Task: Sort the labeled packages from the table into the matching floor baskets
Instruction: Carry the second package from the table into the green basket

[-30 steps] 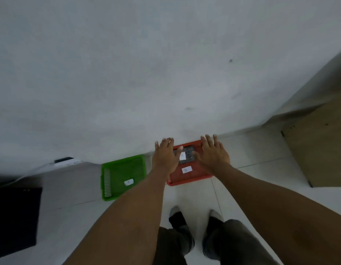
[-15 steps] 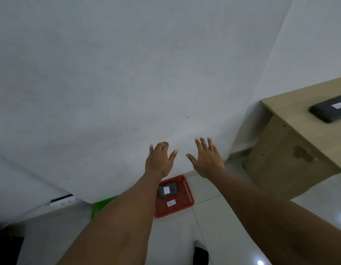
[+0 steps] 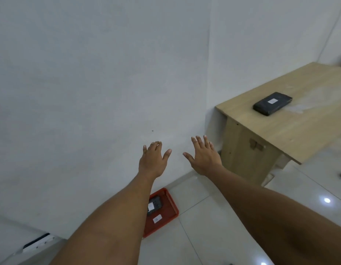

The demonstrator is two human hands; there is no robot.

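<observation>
A red basket (image 3: 170, 205) with a white label stands on the floor against the wall, partly behind my left forearm. A black package (image 3: 155, 204) with a white label lies inside it. Another black labeled package (image 3: 272, 103) rests on the wooden table (image 3: 292, 129) at the right. My left hand (image 3: 153, 161) and my right hand (image 3: 204, 157) are stretched out in front of me, fingers spread, both holding nothing, well above the basket and left of the table.
A white wall fills the upper view, with a corner line above the table's left edge. A white power strip (image 3: 36, 242) lies by the wall at the lower left. The floor is glossy white tile with light reflections.
The package left my hands and lies in the red basket. My hands rose away from the basket, and my view swung up and right, so the table came in and the green basket left.
</observation>
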